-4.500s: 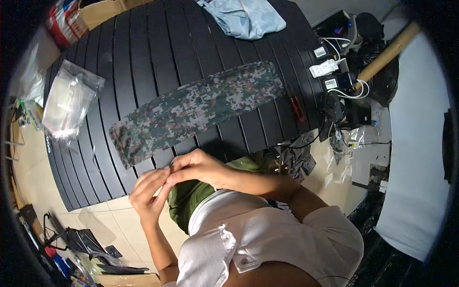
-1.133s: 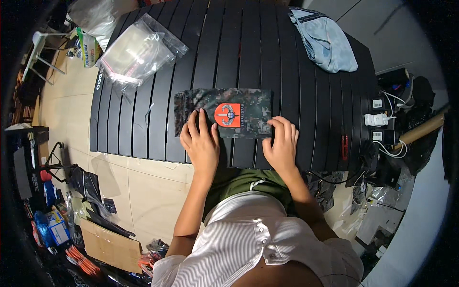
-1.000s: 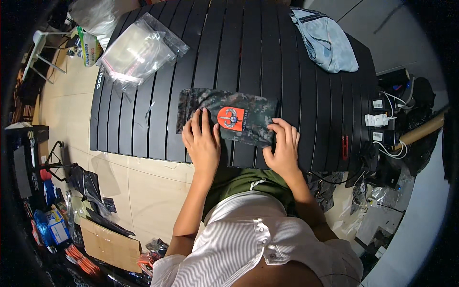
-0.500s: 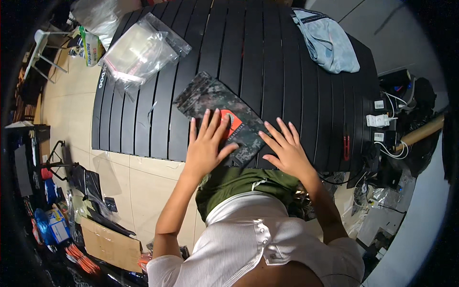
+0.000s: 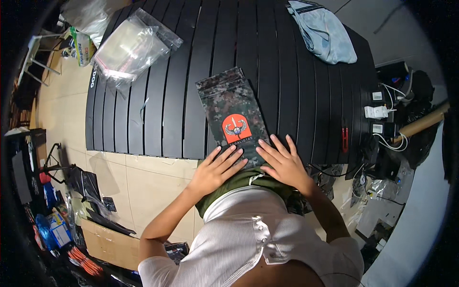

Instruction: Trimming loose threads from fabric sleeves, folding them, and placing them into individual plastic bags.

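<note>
A folded camouflage cloth with an orange square patch lies lengthwise on the black slatted table, its near end at the table's front edge. My left hand rests flat with spread fingers on the cloth's near left corner. My right hand lies flat on the near right corner, fingers apart. Neither hand grips anything.
A pile of clear plastic bags sits at the table's far left. A light blue garment lies at the far right. Small red snips lie near the right edge, beside white chargers and cables. Boxes and clutter cover the floor at left.
The folded cloth has been turned from lying crosswise to pointing away from me. Both hands have slid to its near end and lie flat there.
</note>
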`<state>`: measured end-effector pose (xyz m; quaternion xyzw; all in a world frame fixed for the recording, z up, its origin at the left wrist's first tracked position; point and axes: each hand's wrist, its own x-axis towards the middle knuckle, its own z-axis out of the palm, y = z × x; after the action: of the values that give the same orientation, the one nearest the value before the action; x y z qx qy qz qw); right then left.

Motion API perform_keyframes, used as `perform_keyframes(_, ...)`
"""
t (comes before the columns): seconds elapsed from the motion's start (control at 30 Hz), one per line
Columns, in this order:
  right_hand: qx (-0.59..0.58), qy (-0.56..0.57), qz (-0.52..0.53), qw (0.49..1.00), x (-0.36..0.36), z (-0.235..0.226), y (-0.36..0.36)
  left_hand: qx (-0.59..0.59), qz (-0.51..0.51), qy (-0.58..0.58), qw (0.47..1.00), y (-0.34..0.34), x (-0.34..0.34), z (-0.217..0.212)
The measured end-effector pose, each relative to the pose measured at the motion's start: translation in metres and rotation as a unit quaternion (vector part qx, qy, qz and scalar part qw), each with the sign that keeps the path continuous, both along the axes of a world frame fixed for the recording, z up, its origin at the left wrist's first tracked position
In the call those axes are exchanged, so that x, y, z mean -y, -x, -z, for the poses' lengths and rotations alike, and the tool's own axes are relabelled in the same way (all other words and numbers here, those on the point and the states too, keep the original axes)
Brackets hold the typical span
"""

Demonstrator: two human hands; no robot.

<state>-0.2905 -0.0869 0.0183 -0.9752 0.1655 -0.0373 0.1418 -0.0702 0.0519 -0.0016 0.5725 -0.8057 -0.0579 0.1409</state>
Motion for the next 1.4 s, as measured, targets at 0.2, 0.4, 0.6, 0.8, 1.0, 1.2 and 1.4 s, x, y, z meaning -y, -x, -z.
perform_keyframes(0.2, 0.071, -0.018, -0.048, 0.996, 0.001, -0.004, 0.007, -0.14, -0.028, -0.001, 0.99, 0.007, -0.006, -0.007)
perform_keyframes(0.4, 0.16, -0.276, 0.018, 0.948, 0.014, -0.043, -0.015, -0.344, -0.12, -0.038, 0.931, 0.0, -0.01, -0.035)
perform_keyframes(0.6, 0.185, -0.443, 0.171, 0.861, 0.061, -0.037, -0.072, -0.521, -0.352, -0.059, 0.775, -0.028, 0.047, -0.044)
perform_keyframes(0.8, 0.154, -0.441, 0.196, 0.862, 0.102, 0.0, -0.115, -0.514, -0.359, -0.065, 0.776, -0.056, 0.082, -0.016)
perform_keyframes(1.0, 0.099, -0.376, 0.265, 0.882, 0.109, -0.004, -0.117, -0.331, -0.343, 0.016, 0.879, -0.067, 0.092, -0.02)
perform_keyframes(1.2, 0.109, -0.298, 0.045, 0.947, 0.124, -0.014, -0.115, -0.304, -0.271, -0.059, 0.912, -0.08, 0.099, -0.026)
perform_keyframes(1.4, -0.086, -0.219, -0.069, 0.969, 0.124, -0.022, -0.128, -0.216, -0.148, -0.149, 0.954, -0.09, 0.107, -0.025)
